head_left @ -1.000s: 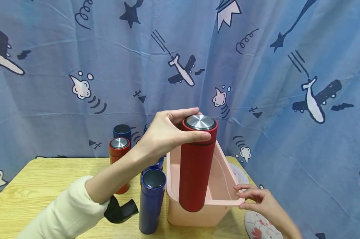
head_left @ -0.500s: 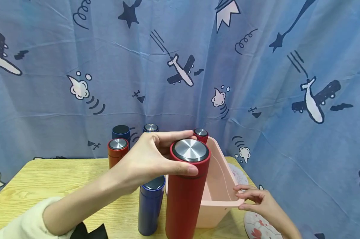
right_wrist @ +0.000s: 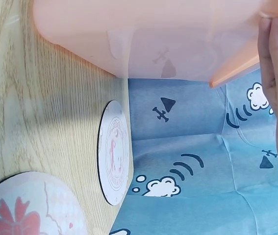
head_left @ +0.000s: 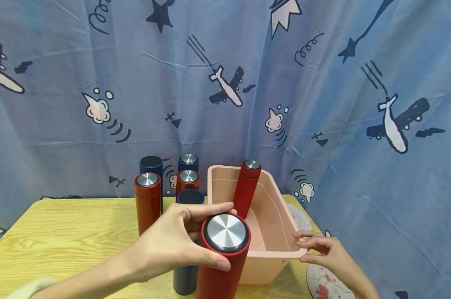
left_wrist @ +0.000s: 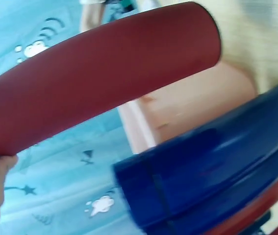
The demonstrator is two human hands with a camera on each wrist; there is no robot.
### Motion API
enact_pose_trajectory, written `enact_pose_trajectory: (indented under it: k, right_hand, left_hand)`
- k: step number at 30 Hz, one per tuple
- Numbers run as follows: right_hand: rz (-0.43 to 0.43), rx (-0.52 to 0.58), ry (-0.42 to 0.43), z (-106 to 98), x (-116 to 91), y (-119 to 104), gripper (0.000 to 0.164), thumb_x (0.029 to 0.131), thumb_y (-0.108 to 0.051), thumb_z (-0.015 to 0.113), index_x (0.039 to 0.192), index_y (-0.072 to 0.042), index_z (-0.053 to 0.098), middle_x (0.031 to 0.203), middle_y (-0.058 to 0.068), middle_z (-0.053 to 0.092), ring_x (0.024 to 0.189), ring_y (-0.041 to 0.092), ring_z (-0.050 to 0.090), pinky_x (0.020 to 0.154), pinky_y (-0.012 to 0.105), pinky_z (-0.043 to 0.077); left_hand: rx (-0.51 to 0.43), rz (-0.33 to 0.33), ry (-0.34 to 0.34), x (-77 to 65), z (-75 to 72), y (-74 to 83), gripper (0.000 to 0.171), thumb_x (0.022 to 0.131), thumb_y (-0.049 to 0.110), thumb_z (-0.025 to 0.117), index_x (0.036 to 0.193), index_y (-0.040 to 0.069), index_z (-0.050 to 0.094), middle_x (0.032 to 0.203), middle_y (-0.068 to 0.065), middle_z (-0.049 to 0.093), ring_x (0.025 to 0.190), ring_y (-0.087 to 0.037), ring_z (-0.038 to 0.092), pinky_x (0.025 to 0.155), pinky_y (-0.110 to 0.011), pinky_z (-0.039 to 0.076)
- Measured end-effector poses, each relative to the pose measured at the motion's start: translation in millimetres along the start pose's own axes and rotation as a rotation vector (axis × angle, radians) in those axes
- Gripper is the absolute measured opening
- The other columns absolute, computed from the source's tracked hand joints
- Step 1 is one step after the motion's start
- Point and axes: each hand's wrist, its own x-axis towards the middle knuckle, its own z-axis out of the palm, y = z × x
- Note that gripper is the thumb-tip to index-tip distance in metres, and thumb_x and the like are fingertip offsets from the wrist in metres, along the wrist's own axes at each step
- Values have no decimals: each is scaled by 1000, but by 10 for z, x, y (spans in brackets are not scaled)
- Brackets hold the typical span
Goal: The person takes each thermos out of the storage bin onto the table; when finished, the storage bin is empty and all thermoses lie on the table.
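1. The left hand [head_left: 176, 241] grips a red flask [head_left: 223, 253] just under its cap, fingers [head_left: 206, 261] and thumb curled round the matte cylinder; the flask stands upright at the near edge of the view, in front of the bin's near left corner, and its lower part is cut off by the frame.
2. Its cap [head_left: 226, 232] is a flat disc of brushed metal with a dark ring, set in the red rim.
3. In the left wrist view the red flask [left_wrist: 99, 73] runs across the picture as a smooth, dull tube; only a thumb tip shows at the left edge, and the rest is blurred.
4. The right hand [head_left: 324, 251] pinches the near right corner of the pink bin [head_left: 274, 232] – a smooth plastic box with rounded corners and a flared lip. In the right wrist view straight fingers [right_wrist: 276, 58] lie against that lip; the thumb is out of sight there.
5. A second red flask [head_left: 246, 189] leans inside the bin against its left wall, its foot hidden by the bin's near wall.
6. A glossy blue flask [head_left: 188, 249] stands on the tabletop behind the left hand, which hides most of it.
7. More red and blue flasks [head_left: 147, 203] stand grouped to the left of the bin – some with metal caps, some dark.
8. The tabletop [head_left: 60, 236] is pale wood grain. Two round printed coasters [right_wrist: 114, 152] lie to the right of the bin, one partly cut off.
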Motion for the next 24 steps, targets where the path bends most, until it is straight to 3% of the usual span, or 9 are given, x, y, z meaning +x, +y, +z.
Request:
enact_pose_trajectory:
  k: [7,11,15,24]
  right_hand:
    - [28,-16,4,-5,-4,-5,24,82,13,65,105,10,67,121,-9,64,115,-1,55,80,20,54]
    - [32,-23,7,-3,-7,-2,23,82,12,65,105,9,68,121,-9,64,115,-1,54,80,21,54]
    - [30,-17,5,-3,-7,6,23,82,13,65,104,8,68,121,-10,64,115,-2,54,80,21,54]
    - [52,-15,4,-15,-10,6,23,83,12,65,105,8,68,121,-10,64,114,-2,54,80,22,55]
  left_hand:
    - [-6,48,-108,-133,-43,-296,69,77,13,81,138,4,50,123,-10,62,109,-23,62,92,-27,50]
    - [-87,-7,-148,-210,-84,-445,66,83,12,76,141,6,47,127,-13,59,113,-25,59,94,-27,49]
    - [-140,-80,-149,-292,-152,-591,65,86,8,72,144,7,43,136,-14,53,119,-25,55,96,-27,48]
    - [-123,-120,-126,-483,-347,-884,63,89,9,69,146,7,41,137,-14,52,122,-24,50,97,-26,47]
